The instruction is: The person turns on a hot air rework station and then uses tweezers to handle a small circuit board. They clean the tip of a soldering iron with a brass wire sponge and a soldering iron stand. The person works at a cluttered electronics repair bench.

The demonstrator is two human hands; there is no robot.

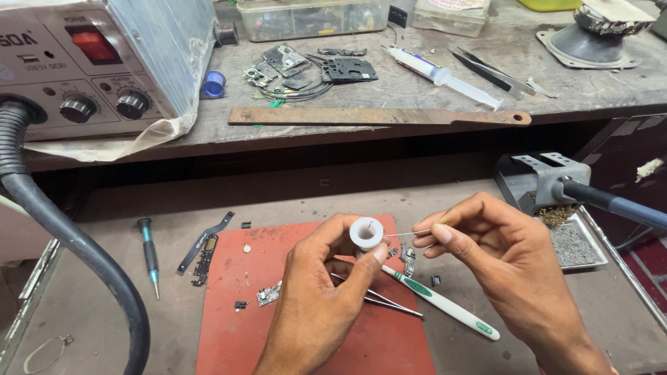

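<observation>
Pinched in left hand [326, 278], white spool [366, 232]; right hand [497, 257] grips its wire [410, 232].

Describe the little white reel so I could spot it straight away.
Find the red mat on the lower bench. Above its top edge, the left hand pinches a small white spool, and the right hand pulls a thin wire from it. It is the only round, white, hollow-centred thing there, unlike the long white brush below.
</observation>
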